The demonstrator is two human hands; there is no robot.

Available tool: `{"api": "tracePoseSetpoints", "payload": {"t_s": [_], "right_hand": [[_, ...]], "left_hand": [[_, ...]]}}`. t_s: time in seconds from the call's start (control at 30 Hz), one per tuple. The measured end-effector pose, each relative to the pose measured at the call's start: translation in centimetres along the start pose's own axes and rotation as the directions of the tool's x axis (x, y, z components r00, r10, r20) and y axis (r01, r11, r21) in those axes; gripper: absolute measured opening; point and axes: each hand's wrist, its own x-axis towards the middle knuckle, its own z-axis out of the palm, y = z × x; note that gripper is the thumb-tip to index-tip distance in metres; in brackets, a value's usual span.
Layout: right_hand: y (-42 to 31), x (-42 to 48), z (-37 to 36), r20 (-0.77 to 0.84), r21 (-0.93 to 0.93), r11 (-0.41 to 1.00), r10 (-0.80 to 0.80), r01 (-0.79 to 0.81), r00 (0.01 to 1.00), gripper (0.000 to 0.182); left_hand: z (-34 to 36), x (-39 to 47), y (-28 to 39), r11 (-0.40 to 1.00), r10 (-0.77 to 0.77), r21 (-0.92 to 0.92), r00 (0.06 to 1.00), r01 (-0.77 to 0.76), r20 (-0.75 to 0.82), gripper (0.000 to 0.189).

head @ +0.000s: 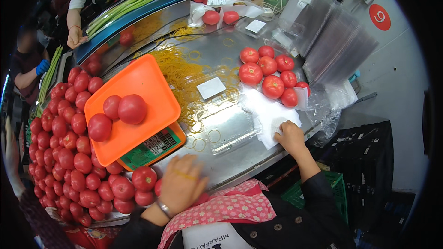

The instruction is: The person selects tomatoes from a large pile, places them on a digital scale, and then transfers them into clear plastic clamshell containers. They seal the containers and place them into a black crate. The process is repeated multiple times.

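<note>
My left hand [182, 180], blurred, is over the metal table's near edge beside a large heap of tomatoes [83, 162]; its palm side is hidden. A yellow rubber band circles its fingers. My right hand [290, 136] rests with bent fingers on a crumpled white cloth or paper [270, 117]. Three tomatoes [132, 109] lie on the orange tray [148, 76] of a scale with a green keypad [152, 148]. A clear plastic tray [228, 128] stands between my hands. Several more tomatoes [267, 65] are grouped beyond the white cloth.
Yellow rubber bands [176, 72] are strewn behind the scale. Clear plastic containers [339, 41] stand stacked at the right. Across the table, a person's hands [76, 37] touch green asparagus [124, 8] on a blue-edged surface. A green crate [335, 190] sits below at the right.
</note>
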Motion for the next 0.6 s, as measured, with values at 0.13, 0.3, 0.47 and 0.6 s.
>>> {"api": "tracePoseSetpoints", "payload": {"t_s": [0.13,0.3,0.47,0.6], "right_hand": [[1.8,0.7,-0.4,-0.029,0.191,0.971,-0.14,0.143,0.99,0.013],[6.0,0.2,0.8,0.171,0.827,0.52,0.128,-0.213,0.977,0.016],[4.3,0.8,-5.2,0.135,0.988,0.02,0.353,-0.152,0.926,0.009],[-3.7,3.7,-9.3,-0.258,0.922,0.302,0.006,0.244,0.966,0.008]], "left_hand": [[4.5,6.6,3.9,0.965,0.257,-0.105,0.94,-0.239,0.222,0.045],[10.5,12.2,7.3,0.907,0.409,-0.037,0.862,-0.418,0.3,0.056],[16.0,14.1,7.5,0.946,0.324,-0.084,0.891,-0.314,0.317,0.062],[12.9,13.4,7.9,0.952,0.291,-0.197,0.896,-0.235,0.336,0.05]]}}
